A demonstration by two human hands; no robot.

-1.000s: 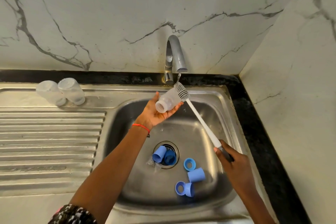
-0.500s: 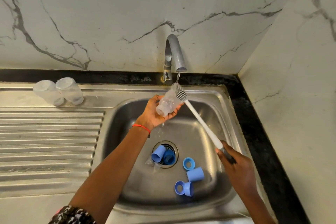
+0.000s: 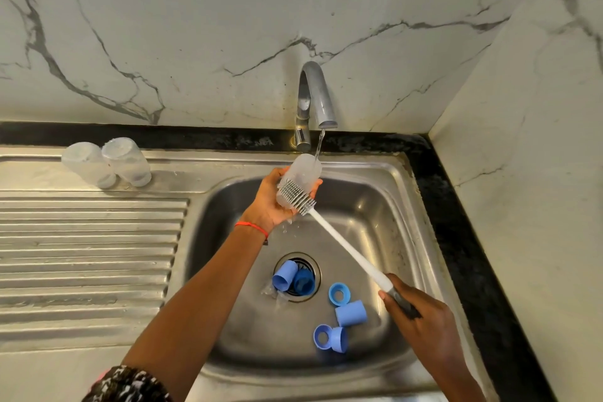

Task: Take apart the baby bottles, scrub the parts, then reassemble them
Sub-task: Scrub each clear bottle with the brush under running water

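Clear bottle [image 3: 301, 173] under running water, bristled brush [image 3: 298, 197] against it, blue caps [image 3: 350, 313] in basin

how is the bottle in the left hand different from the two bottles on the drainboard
The held bottle is gripped by the left hand over the sink, tilted under the running tap with the brush against it; the two bottles on the drainboard stand untouched beside each other, mouth down. The held one is being wetted; the pair sits away from the stream. All three are clear, capless bottle bodies.

Left hand [image 3: 272, 202] grips a clear bottle [image 3: 301, 174] under the running tap [image 3: 315, 98] — right hand [image 3: 421, 320] holds the brush [image 3: 339, 238], bristles against the bottle.
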